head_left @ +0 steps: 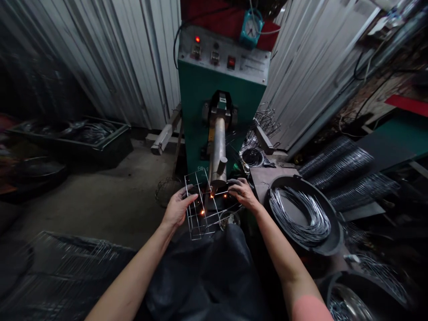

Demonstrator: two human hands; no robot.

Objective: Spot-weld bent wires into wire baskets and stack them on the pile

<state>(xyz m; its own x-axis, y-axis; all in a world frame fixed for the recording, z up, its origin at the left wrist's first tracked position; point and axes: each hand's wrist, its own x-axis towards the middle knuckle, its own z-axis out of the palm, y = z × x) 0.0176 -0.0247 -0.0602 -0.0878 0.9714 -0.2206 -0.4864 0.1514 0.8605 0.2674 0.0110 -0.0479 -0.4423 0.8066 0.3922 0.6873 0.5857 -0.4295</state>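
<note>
My left hand (177, 208) is closed on a wire grid frame (203, 223), its thumb across the outer wires. The grid sits tilted under the thick metal arm (219, 147) of a green spot welding machine (197, 98). My right hand (244, 194), wearing dark finger covers, pinches the right end of a thin metal wire (220, 193) that runs toward the grid below the arm's tip. Orange sparks glow at the tip and beside the grid. Dark shadow hides the lower electrode.
On my right, a round black pan (337, 223) holds a coil of bent wires (301, 218). Below it stands another dark tub (364, 285). Rolled mesh (337, 160) lies behind. A green bin (110, 142) of metal parts is at left, and a stack of wire grids (76, 263) lies front left.
</note>
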